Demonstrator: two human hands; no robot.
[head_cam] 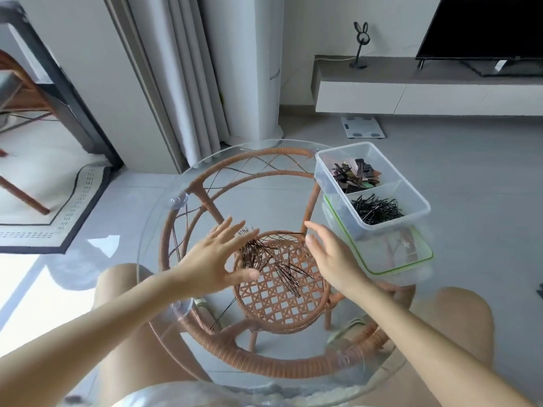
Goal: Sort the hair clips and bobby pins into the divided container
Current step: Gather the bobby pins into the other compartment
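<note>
While the left hand (214, 257) and right hand (330, 259) flanked loose black bobby pins (258, 254), fingers spread, empty, a clear divided plastic container (393, 227) stood beside them on the round glass table (158, 230).

Loose bobby pins (258, 255) at table (293, 201) centre; divided container (364, 229) behind-right, on lid (393, 261).

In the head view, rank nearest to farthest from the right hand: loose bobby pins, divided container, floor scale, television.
1. Loose dark bobby pins, left of the right hand.
2. Clear plastic divided container, behind-right.
3. White floor scale, farther back.
4. Black television, far right.
</note>
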